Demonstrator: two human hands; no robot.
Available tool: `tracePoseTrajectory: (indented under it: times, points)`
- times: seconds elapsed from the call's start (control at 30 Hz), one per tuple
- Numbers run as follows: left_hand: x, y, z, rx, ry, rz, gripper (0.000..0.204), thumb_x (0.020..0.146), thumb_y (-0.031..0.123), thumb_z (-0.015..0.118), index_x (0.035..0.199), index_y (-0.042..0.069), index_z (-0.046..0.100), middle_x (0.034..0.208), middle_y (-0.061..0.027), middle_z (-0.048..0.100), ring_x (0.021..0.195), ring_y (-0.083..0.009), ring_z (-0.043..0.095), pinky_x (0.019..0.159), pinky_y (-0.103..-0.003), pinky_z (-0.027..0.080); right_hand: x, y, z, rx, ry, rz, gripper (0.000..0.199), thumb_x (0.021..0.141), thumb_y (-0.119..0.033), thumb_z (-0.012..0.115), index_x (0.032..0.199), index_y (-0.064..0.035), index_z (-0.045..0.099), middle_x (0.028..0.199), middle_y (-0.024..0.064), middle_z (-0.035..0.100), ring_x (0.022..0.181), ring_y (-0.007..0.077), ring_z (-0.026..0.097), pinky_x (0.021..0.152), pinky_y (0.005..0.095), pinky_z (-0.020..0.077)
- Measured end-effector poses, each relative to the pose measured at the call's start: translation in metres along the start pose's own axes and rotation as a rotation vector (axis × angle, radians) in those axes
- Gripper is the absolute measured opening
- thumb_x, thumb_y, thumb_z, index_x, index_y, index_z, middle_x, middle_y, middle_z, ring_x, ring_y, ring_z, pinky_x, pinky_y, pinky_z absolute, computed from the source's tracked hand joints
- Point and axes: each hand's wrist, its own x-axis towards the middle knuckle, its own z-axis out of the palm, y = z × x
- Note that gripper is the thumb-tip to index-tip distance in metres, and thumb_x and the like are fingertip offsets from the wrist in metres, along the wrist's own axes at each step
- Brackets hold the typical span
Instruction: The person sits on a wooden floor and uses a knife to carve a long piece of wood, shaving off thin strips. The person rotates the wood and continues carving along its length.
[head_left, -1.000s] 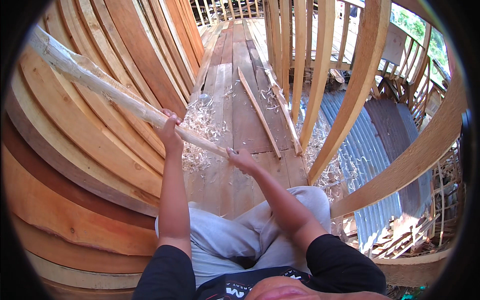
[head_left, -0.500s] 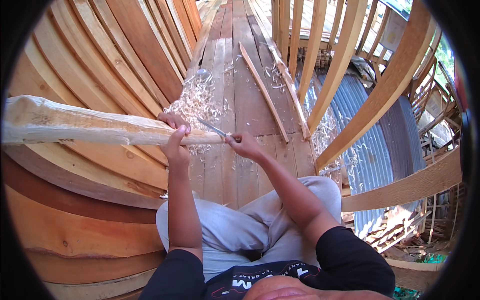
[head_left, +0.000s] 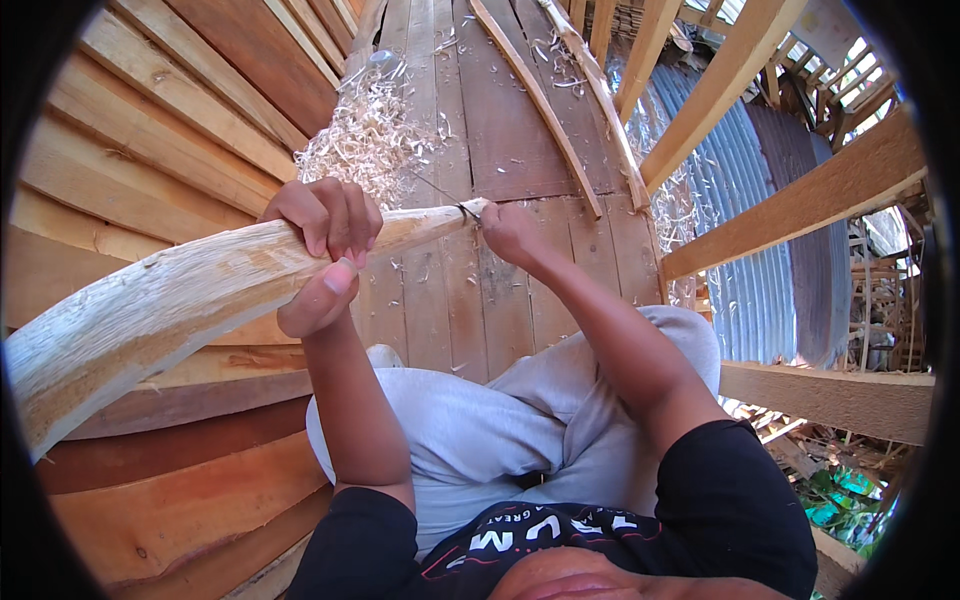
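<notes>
A long, pale, peeled wooden pole (head_left: 190, 285) runs across in front of me from the left edge, narrowing toward its right end. My left hand (head_left: 328, 235) is wrapped around it, fingers over the top and thumb on the near side. At the narrow end, my right hand (head_left: 508, 232) is closed in a fist on a knife, its handle mostly hidden in the fingers. The thin dark knife blade (head_left: 440, 190) points up and to the left, crossing the pole close to its tip.
Curled wood shavings (head_left: 365, 140) lie heaped on the plank floor (head_left: 475, 320) beyond my left hand. Two thin wooden strips, one a straight batten (head_left: 540, 95), lie further off. Boards (head_left: 190, 470) line the left, wooden railing posts (head_left: 720, 90) the right, with corrugated metal sheets (head_left: 740, 220) beyond.
The pole has swung so its thick left end sits lower and nearer, and my left hand has come closer. The knife is now at the pole's tip, and the view has shifted.
</notes>
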Motion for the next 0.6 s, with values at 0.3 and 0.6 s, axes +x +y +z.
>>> tracePoseTrajectory:
  times: [0.3,0.6]
  points:
    - [-0.001,0.008,-0.007,0.002,-0.100,0.000,0.024,0.063,0.008,0.062,0.073,0.013,0.041,0.059,0.0002,0.040,0.052,-0.0110,0.041,0.051,-0.025,0.034,-0.039,-0.071,-0.028,-0.068,-0.019,-0.055,0.054,0.095,-0.032,0.031,0.081,0.0096,0.063,0.085,0.0353,0.059,0.085,0.0514,0.059,0.082,0.0531,0.0453]
    - [-0.003,0.011,-0.007,0.004,-0.117,-0.009,0.024,0.065,0.008,0.064,0.074,0.013,0.042,0.060,0.0002,0.041,0.052,-0.0111,0.042,0.051,-0.025,0.035,-0.054,-0.093,-0.036,-0.131,-0.097,-0.055,0.051,0.094,-0.030,0.031,0.095,0.0105,0.062,0.097,0.0332,0.061,0.092,0.0495,0.059,0.086,0.0513,0.0463]
